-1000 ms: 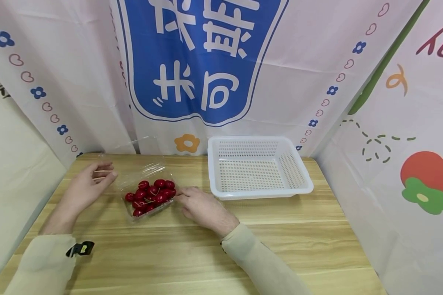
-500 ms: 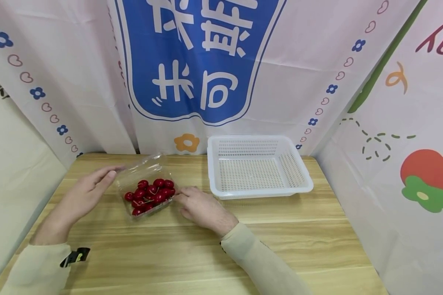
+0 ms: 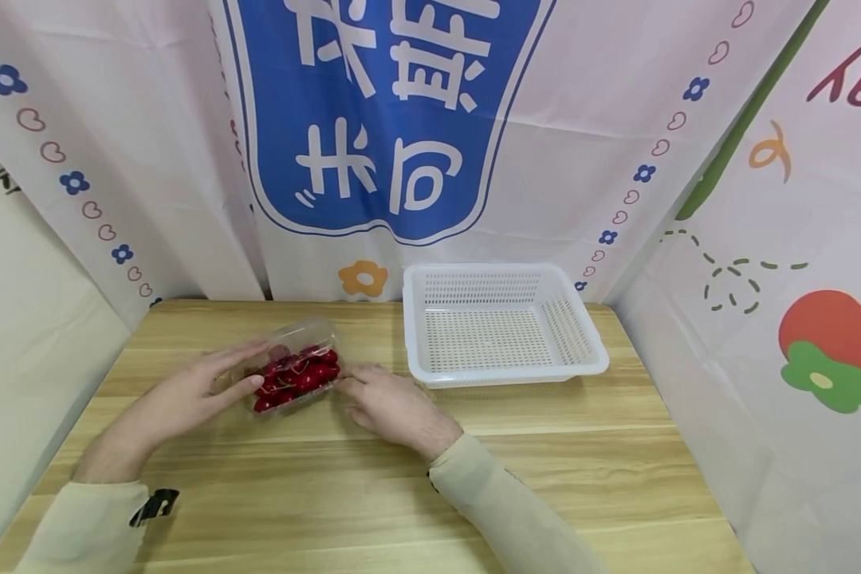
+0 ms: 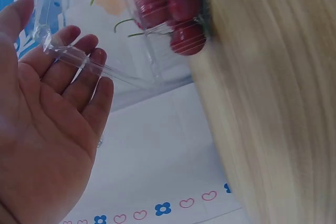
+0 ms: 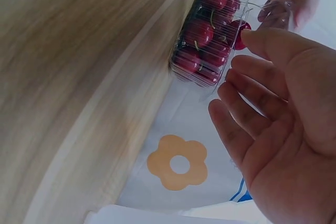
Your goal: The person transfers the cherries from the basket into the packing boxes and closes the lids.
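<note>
A clear plastic clamshell box (image 3: 287, 408) full of red cherries (image 3: 307, 378) sits on the table, left of middle in the head view. Its hinged lid (image 3: 316, 331) is tilted over the fruit, partly lowered. My left hand (image 3: 186, 395) touches the lid at the left with fairly straight fingers; in the left wrist view its fingertips show through the clear plastic. At the box's right end rests my right hand (image 3: 395, 406). The right wrist view shows that hand's thumb and loosely bent fingers beside the box wall, not wrapped around it.
A white perforated plastic basket (image 3: 509, 375) stands at the back right of the wooden table (image 3: 373, 502). Printed cloth (image 3: 560, 159) hangs behind the table and along its sides.
My left hand has moved to the right and swung the lid from standing up at the back down over the cherries. My right hand has stayed at the box's right end.
</note>
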Tool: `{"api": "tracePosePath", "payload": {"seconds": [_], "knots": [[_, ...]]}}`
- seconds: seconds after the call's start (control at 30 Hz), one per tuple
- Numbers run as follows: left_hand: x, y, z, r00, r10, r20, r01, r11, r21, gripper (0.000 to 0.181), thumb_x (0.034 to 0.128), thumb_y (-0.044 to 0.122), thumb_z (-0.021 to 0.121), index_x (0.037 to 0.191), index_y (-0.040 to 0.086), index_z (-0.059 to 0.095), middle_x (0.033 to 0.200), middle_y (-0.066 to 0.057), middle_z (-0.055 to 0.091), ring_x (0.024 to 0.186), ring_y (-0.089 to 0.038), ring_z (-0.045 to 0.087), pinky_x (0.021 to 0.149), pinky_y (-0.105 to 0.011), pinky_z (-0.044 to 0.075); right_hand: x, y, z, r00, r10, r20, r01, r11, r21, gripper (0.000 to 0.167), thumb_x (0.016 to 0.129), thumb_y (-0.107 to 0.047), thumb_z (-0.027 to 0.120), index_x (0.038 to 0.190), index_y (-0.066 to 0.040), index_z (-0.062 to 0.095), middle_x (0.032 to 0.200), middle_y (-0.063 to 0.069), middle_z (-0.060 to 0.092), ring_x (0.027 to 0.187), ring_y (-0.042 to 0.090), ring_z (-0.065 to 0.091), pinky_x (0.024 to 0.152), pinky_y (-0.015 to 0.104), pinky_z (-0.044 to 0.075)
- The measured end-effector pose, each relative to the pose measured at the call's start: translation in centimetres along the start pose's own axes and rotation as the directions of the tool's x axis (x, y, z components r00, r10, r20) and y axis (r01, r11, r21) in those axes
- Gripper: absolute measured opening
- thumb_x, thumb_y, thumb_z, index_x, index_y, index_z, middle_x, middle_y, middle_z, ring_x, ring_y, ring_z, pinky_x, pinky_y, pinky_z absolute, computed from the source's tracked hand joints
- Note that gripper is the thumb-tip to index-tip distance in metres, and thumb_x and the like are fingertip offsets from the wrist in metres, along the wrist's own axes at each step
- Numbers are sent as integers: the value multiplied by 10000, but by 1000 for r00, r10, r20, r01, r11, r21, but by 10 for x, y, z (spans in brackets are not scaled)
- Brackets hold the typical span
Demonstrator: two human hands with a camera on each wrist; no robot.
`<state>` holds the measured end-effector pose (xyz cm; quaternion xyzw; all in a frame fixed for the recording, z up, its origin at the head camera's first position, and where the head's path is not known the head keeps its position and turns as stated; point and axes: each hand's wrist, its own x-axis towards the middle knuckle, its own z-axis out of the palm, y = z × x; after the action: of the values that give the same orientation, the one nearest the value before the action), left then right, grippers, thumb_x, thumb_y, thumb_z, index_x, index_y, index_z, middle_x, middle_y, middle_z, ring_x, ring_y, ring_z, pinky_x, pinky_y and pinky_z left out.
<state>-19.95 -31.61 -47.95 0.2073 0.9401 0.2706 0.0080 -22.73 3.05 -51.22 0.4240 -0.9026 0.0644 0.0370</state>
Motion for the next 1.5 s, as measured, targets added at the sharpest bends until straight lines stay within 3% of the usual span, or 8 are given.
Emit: {"api": "tracePosePath", "payload": {"seconds": [0.2, 0.33, 0.53, 0.7, 0.93, 1.17, 1.37, 1.5], "knots": [[2, -4, 7, 1000, 22, 8, -23, 1000, 18, 663, 1124, 299, 813, 1700, 54, 595, 1803, -320, 497, 1596, -653, 517, 1227, -883, 454, 2, 0, 0, 1000, 19, -15, -18, 998, 54, 416, 1157, -274, 774, 1557, -165, 755, 1648, -3, 725, 1506, 143, 717, 1272, 277, 583], [5, -8, 10, 999, 35, 8, -36, 999, 39, 695, 1095, 316, 852, 1685, 37, 611, 1800, -306, 509, 1600, -634, 525, 1250, -858, 448, 5, -3, 0, 993, 111, -47, -104, 985, 136, 324, 1167, -255, 746, 1468, -148, 802, 1538, 9, 794, 1416, 155, 766, 1211, 285, 628], [5, -15, 15, 998, 54, 16, -55, 996, 70, 710, 1053, 287, 898, 1650, 7, 635, 1801, -302, 504, 1621, -631, 497, 1273, -848, 429, 13, -7, 5, 946, 323, -30, -296, 896, 332, 353, 1168, -244, 734, 1487, -95, 765, 1394, 56, 851, 1274, 181, 826, 1088, 291, 688], [4, -17, 18, 998, 67, 9, -67, 994, 87, 693, 1042, 240, 910, 1633, -7, 647, 1783, -309, 521, 1606, -628, 517, 1270, -833, 447, 21, -7, 10, 912, 408, 37, -371, 786, 495, 513, 1189, -256, 701, 1651, -55, 605, 1364, 83, 857, 1180, 183, 849, 999, 261, 702], [6, -17, 17, 998, 55, 38, -58, 995, 77, 685, 1063, 237, 888, 1651, -3, 633, 1786, -303, 515, 1592, -637, 529, 1267, -822, 467, 38, -6, 13, 872, 464, 155, -436, 592, 678, 570, 1229, -297, 621, 1734, -56, 513, 1341, 121, 854, 967, 140, 822, 797, 249, 675], [10, -15, 14, 997, 33, 73, -38, 997, 67, 711, 1082, 277, 867, 1681, 1, 602, 1804, -320, 479, 1592, -663, 512, 1250, -831, 479, 51, -5, 23, 845, 481, 235, -409, 298, 862, 539, 1218, -125, 575, 1738, -22, 478, 1172, 197, 843, 954, 338, 876, 761, 377, 748], [12, -16, 13, 997, 30, 77, -35, 997, 66, 746, 1080, 307, 865, 1695, -4, 580, 1819, -327, 450, 1602, -668, 494, 1258, -835, 465, 53, -4, 24, 845, 480, 237, -374, 211, 903, 595, 1201, -55, 589, 1764, 2, 407, 1070, 264, 822, 811, 313, 843, 737, 375, 751], [11, -18, 12, 999, -28, 47, 25, 997, 68, 836, 1071, 336, 873, 1734, -24, 511, 1841, -365, 384, 1619, -702, 437, 1269, -880, 406, 53, -5, 24, 841, 480, 251, -366, 161, 917, 657, 1178, -5, 587, 1794, -19, 356, 1037, 281, 807, 712, 200, 775, 712, 344, 742]]}}
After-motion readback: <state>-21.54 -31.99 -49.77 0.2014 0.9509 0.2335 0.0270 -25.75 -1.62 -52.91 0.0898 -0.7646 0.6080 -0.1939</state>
